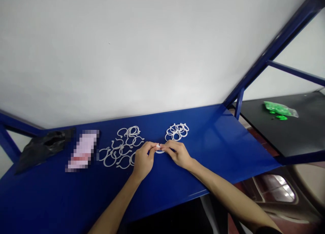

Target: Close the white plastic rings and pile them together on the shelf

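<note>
Between the fingertips of my left hand (144,159) and my right hand (179,154) is a white plastic ring (160,151), pinched at its small end pieces. Both hands are closed and nearly touch each other over the blue table. Left of my left hand lies a loose spread of white plastic rings (110,160), several of them with their ends apart. Part of that spread is hidden behind my left hand. Beyond my right hand sits a tighter cluster of similar white rings (176,136).
A black plastic bag (43,147) and a blurred-out pinkish item (83,149) lie on the left of the blue table (215,139). A white wall (152,58) stands behind. At right, a black table (274,132) holds a clear bag of green pieces (279,109).
</note>
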Action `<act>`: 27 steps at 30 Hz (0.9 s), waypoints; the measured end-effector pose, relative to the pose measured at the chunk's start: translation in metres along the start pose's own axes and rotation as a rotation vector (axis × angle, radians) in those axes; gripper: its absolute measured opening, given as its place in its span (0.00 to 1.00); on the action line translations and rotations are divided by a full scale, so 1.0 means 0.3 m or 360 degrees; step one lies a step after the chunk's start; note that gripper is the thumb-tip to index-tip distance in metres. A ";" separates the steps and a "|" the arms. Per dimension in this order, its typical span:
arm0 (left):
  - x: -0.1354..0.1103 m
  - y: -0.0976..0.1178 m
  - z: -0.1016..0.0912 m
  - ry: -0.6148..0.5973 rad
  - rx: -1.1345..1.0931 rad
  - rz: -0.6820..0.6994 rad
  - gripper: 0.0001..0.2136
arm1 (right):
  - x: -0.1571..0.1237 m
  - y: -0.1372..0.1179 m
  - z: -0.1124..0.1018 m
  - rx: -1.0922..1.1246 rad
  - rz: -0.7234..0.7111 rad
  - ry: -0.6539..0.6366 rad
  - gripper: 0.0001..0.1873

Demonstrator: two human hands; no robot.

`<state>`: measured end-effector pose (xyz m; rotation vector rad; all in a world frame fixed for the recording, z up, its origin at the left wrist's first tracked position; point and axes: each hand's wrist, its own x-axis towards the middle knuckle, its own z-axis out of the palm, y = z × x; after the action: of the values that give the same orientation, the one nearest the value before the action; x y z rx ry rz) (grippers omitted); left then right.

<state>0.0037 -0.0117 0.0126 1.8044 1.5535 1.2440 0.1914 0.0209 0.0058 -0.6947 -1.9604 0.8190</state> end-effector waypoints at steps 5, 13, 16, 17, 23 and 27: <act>-0.010 -0.002 0.010 0.0003 0.0066 0.0164 0.09 | -0.013 -0.002 -0.008 -0.0088 -0.0096 -0.0115 0.13; 0.036 -0.010 -0.050 0.0070 0.0754 0.0323 0.12 | 0.032 0.017 -0.028 -0.0535 0.0033 0.0338 0.10; 0.051 -0.049 -0.103 0.0170 0.1235 0.0108 0.15 | 0.060 0.065 -0.078 -0.0715 0.0217 0.0520 0.11; 0.053 -0.065 -0.116 0.0139 0.1335 0.0050 0.16 | 0.064 0.082 -0.096 -0.0792 0.0269 0.0543 0.11; 0.044 -0.117 -0.130 -0.0104 0.1460 0.0041 0.12 | 0.060 0.142 -0.143 -0.1021 0.0367 0.0528 0.12; 0.049 -0.112 -0.129 -0.0020 0.1271 0.0037 0.10 | 0.048 0.120 -0.137 -0.1006 0.0337 0.0549 0.12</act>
<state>-0.0475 0.0027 0.0097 2.2683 2.2220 0.6328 0.2262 0.0655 0.0020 -1.3337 -1.8364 0.1533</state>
